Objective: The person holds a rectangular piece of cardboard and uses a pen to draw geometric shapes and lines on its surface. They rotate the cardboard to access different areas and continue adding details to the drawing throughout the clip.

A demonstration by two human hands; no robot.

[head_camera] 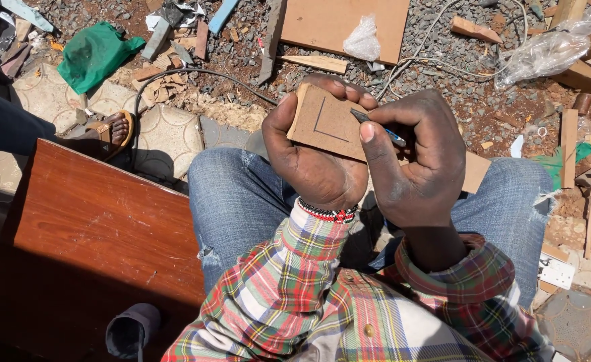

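My left hand (312, 161) grips a small flat piece of brown board (327, 124) above my knees, fingers curled over its top edge. Two dark lines meet in a corner on its face. My right hand (419, 157) pinches a pen (376, 126) between thumb and fingers, its tip resting on the board's right side. Both hands hover over my lap in blue jeans (238, 201); plaid sleeves and a beaded wristband (327, 214) show at the wrists.
A reddish-brown wooden panel (94, 228) lies at my left. Another person's sandalled foot (111, 131) rests beyond it. A larger board (339, 23), wood offcuts, cables, plastic bags and a green cloth (94, 53) litter the gravel and paving ahead.
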